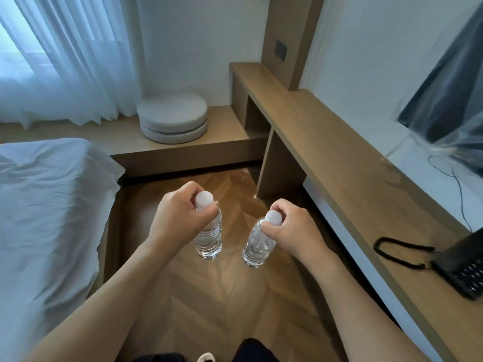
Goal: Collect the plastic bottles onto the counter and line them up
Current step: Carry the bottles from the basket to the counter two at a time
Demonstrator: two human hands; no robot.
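No legible text, label or number on any surface

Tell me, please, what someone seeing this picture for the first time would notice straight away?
First, the two clear plastic bottles hanging over the wooden floor at the centre: the left hand grips the left bottle by its white cap, and the right hand grips the right bottle likewise. Next, the long wooden counter along the right wall, with a black telephone at its near end.
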